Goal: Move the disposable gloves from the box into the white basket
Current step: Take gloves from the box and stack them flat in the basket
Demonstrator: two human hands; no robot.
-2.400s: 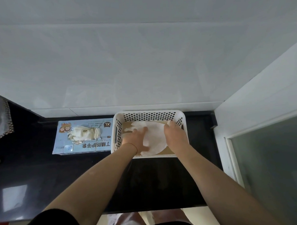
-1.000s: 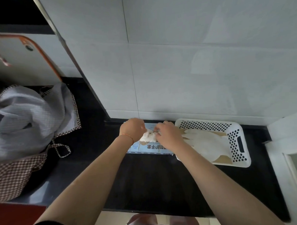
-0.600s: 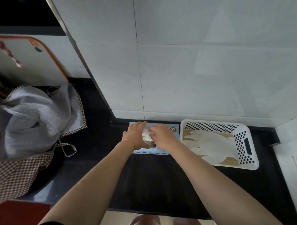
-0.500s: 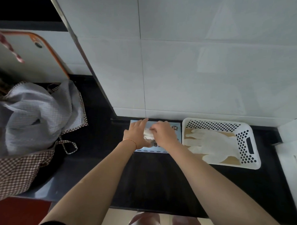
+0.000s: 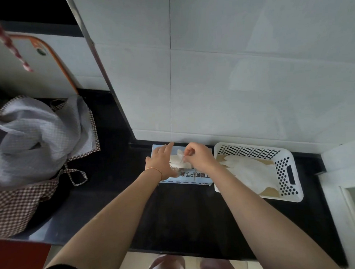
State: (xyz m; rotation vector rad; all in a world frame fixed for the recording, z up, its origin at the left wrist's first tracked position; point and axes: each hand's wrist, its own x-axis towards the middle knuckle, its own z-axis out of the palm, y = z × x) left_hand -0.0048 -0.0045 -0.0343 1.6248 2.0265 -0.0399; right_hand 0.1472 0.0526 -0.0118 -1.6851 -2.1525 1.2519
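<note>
In the middle of the frame, the right hand [image 5: 199,157] pinches a white glove [image 5: 178,160] at the opening of the blue box [image 5: 186,175]. The left hand [image 5: 161,161] rests on the box with straight fingers. Just to the right, the white basket [image 5: 284,166] already holds flat gloves [image 5: 252,170] on the black counter [image 5: 185,212].

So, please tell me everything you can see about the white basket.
The white basket is a shallow rectangular tray, apparently plastic, with round holes along its walls and a slot handle in its right end wall. It sits flat on the black counter against the tiled wall, right beside the glove box. White gloves lie flat inside it over a tan bottom. The person's right forearm passes over its near left corner; neither hand touches it.
</note>
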